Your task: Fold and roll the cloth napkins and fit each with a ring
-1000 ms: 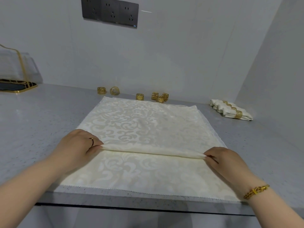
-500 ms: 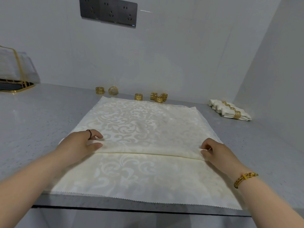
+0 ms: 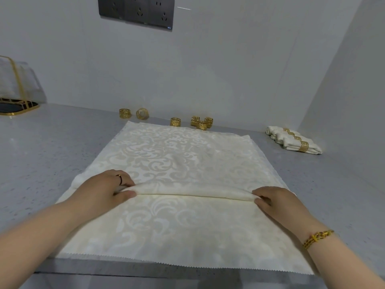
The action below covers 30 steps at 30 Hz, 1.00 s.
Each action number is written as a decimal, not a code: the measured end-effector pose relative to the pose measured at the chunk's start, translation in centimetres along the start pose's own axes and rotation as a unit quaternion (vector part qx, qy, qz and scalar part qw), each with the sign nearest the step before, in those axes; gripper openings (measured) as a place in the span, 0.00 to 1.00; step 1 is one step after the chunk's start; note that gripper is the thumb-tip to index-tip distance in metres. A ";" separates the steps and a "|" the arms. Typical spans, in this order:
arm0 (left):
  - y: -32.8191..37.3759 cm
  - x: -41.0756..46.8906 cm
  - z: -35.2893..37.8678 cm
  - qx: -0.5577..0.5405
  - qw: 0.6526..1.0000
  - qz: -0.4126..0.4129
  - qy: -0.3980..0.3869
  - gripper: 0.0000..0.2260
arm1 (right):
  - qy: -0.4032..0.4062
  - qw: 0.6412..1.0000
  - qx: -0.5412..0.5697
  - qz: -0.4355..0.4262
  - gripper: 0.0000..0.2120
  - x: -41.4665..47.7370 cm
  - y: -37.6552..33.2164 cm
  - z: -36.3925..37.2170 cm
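The left hand point(image 3: 104, 190) and right hand point(image 3: 279, 202) each pinch a raised fold across the cream damask cloth napkin point(image 3: 177, 155) spread mid-frame on the grey speckled worktop point(image 3: 41, 155). Above it stand gold openwork rings point(image 3: 176, 122), with rolled ringed napkins point(image 3: 293, 141) at right; the dark socket panel point(image 3: 136, 11) at top bears a tiny unreadable mark

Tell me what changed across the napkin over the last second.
A second ago the left hand and right hand pinched a raised pleat in the napkin, then pressed it flat. Now their fingers pinch it up again. The rings and rolled napkins stayed put.
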<state>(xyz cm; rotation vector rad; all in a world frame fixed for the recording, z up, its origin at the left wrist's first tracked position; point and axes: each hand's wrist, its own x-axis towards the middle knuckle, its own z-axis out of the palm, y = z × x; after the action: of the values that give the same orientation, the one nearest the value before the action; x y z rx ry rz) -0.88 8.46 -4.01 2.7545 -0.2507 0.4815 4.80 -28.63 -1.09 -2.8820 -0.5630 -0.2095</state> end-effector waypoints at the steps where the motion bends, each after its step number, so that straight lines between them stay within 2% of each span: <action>1: 0.1 0.4 0.0 -0.004 1.000 -0.005 -0.002 0.09 | 0.003 1.000 -0.007 0.007 0.13 0.5 -0.1 0.0; 3: 0.1 1.0 0.2 -0.010 1.000 -0.005 0.000 0.03 | 0.007 1.000 -0.016 0.019 0.13 1.3 -0.1 0.1; 6: 0.1 1.7 0.5 0.008 1.000 -0.002 0.023 0.05 | 0.021 0.999 -0.021 0.015 0.13 2.2 0.3 0.5; 10: -0.1 2.0 -0.2 0.108 0.985 0.094 0.098 0.18 | 0.092 0.994 -0.033 -0.041 0.07 2.0 0.5 0.5; 12: 0.1 1.7 -0.8 0.125 0.975 0.129 0.134 0.20 | 0.143 0.986 -0.032 -0.082 0.10 1.4 0.9 0.5; 15: 0.1 0.9 -1.7 0.144 0.960 0.169 0.169 0.32 | 0.153 0.981 -0.051 -0.107 0.11 -0.3 0.8 0.4; 19: 0.0 -1.4 -1.6 0.146 0.957 0.193 0.161 0.32 | 0.140 0.981 -0.046 -0.126 0.05 -2.8 0.9 0.4; 22: -0.4 -3.0 -1.0 0.110 0.975 0.152 0.120 0.30 | 0.094 0.988 -0.005 -0.126 0.08 -3.7 1.1 0.6; 25: 0.1 -3.1 -1.4 -0.001 0.998 0.038 0.042 0.22 | 0.053 0.995 0.035 -0.077 0.05 -3.6 0.9 0.2; 27: 0.6 -2.7 -1.7 -0.119 0.992 -0.041 0.012 0.11 | -0.001 0.997 0.073 -0.033 0.07 -3.1 0.7 -0.3; 30: 0.4 -1.9 -1.4 -0.174 0.980 -0.092 0.005 0.08 | -0.021 0.996 0.085 0.004 0.10 -1.9 0.6 -0.4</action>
<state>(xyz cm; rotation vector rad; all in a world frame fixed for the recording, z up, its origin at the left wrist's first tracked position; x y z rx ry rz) -3.16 8.83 -3.30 2.4034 -0.0676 0.3618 3.23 -29.93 -1.11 -2.7295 -0.5493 -0.0960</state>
